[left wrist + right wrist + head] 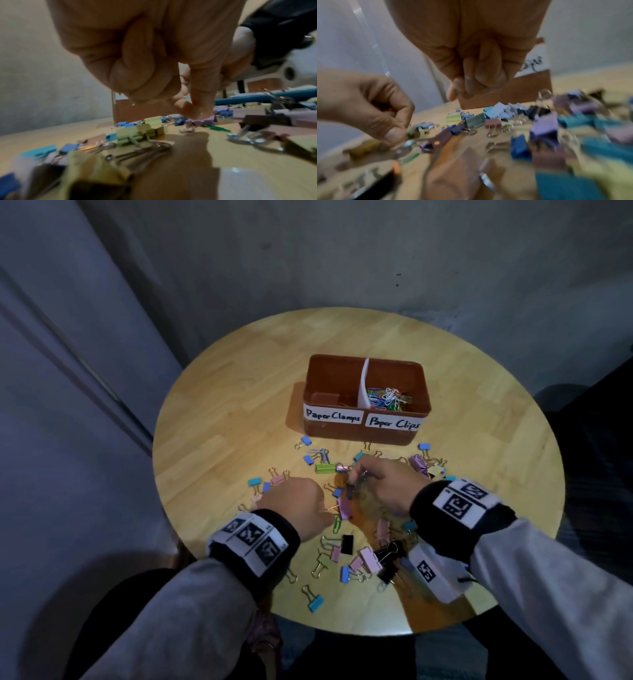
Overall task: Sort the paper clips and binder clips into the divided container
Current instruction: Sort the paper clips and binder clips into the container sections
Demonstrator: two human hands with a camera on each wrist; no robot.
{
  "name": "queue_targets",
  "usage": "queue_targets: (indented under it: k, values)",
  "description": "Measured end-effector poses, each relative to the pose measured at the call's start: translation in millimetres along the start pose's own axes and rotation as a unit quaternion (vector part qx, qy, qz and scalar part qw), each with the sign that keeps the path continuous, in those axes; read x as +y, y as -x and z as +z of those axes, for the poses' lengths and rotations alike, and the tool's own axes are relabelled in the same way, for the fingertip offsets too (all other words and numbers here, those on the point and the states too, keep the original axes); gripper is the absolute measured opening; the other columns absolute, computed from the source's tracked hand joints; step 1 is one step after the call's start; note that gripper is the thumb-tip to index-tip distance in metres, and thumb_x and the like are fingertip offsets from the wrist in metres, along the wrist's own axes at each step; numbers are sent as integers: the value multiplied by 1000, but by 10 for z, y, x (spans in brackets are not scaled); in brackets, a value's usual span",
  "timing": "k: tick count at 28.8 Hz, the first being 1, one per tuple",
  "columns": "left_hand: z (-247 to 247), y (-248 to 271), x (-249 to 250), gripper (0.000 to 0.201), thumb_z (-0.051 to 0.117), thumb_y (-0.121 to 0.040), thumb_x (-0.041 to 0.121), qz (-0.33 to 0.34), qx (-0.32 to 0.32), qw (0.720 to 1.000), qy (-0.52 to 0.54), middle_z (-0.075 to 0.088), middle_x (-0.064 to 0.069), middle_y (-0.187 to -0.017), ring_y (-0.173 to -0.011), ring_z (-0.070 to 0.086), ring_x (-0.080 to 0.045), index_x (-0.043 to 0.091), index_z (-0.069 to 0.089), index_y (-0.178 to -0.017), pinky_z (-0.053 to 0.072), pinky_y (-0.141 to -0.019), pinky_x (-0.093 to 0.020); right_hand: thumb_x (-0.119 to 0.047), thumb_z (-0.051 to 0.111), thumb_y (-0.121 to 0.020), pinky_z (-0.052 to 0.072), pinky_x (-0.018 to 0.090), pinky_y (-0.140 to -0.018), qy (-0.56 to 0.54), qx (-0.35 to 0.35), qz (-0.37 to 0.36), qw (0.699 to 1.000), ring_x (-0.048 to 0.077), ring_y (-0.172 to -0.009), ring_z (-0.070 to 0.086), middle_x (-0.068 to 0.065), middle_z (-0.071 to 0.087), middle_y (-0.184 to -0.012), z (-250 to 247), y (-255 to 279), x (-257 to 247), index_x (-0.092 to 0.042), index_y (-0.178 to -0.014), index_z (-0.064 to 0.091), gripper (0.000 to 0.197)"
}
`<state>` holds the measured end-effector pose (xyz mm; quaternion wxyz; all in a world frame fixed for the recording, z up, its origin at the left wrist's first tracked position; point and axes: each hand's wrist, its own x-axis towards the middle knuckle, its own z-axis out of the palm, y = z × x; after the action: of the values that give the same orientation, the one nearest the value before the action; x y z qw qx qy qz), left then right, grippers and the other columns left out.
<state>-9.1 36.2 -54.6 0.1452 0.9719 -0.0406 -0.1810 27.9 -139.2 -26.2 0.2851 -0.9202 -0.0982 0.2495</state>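
Here the right hand (383,481), its grip pinched on something small, lies nearer the divided container (366,419), directly beyond it; left hand (294,501) grip clenched, contents unclear.

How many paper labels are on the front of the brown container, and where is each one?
2. The "Paper Clamps" label sits on the left half of the container's front wall; the "Paper Clips" label sits on the right half. Other walls are hidden.
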Motion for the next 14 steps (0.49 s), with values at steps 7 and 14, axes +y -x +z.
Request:
queue_targets:
  k: [7,14]
  values:
    - [19,-26,201,27,67,-84,42,22,-5,995,-94,61,-2,-88,-87,60,-24,17,58,-87,50,-71,-33,-13,46,-90,43,31,-80,103,6,-1,995,24,-97,55,7,64,-99,-8,-117,-83,-14,-86,67,21]
    - [-26,-47,229,11,64,-83,25,11,-22,997,-75,62,-2,-87,-80,58,-24,16,62,-89,47,-66,-32,-16,61,-83,41,22,-69,160,21,-5,987,12,-84,57,-14,59,-79,-112,-72,134,-30,-76,63,16]
